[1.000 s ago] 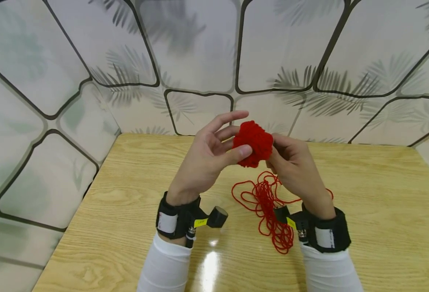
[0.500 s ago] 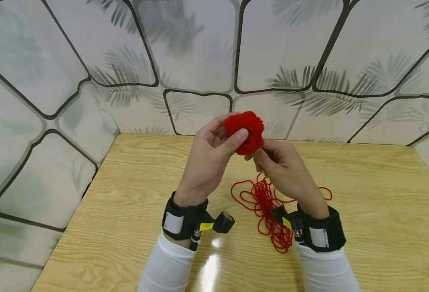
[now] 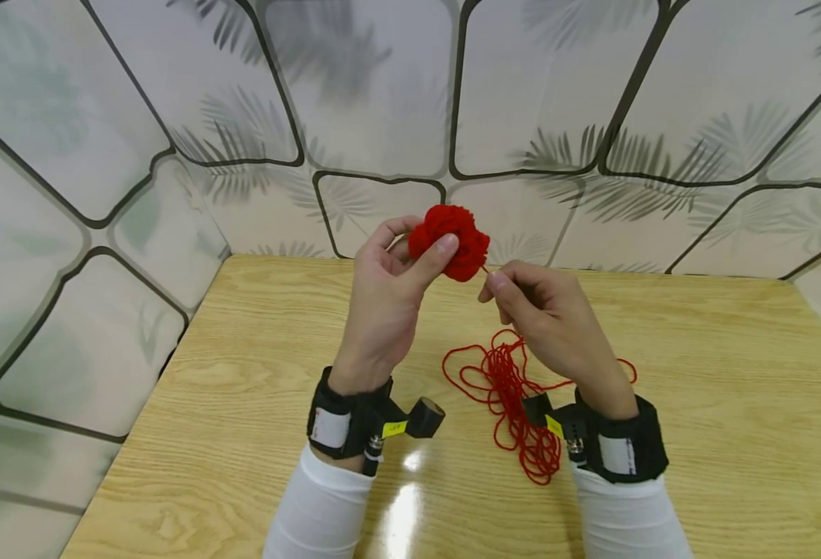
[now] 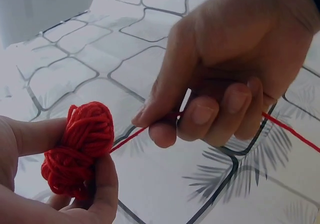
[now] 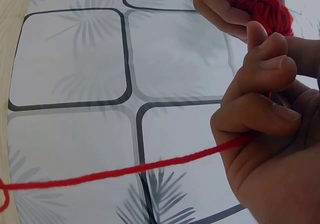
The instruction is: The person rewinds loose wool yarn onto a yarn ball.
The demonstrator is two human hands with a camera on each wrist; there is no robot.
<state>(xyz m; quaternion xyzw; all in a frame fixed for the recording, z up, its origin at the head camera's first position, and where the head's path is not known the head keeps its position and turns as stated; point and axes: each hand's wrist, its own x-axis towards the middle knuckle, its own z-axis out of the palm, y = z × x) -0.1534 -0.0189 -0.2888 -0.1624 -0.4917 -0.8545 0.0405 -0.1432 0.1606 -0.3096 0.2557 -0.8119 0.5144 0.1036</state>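
Yarn ball [image 3: 464, 237] has shifted left and a bit up since a second ago, and the right hand that was up against it now sits just apart.

Going left to right: left hand [image 3: 389, 291] has the ball pinched, thumb across the front, fingers round behind, held up in the air over by the far edge of the worktop [image 3: 242, 435]. Next, a short strand [image 4: 129, 139] runs from the ball to the right hand [image 3: 553, 314], where thumb and index finger grip it and the other fingers curl in.

Below the hands, well in from the far edge, there's a loose red heap [image 3: 511, 380]. I'd call it partway: plenty of yarn is already wrapped in crossing layers, but that heap looks like a fair bit left unwound.

Hard to see: the right wrist camera [image 3: 537, 409] blocks some of the heap, the fingers hide yarn inside the right hand, and the tail [image 5: 142, 168] leaving it runs out of the right wrist view. Can't spot a loose end, and the worktop's near edge is cut off.
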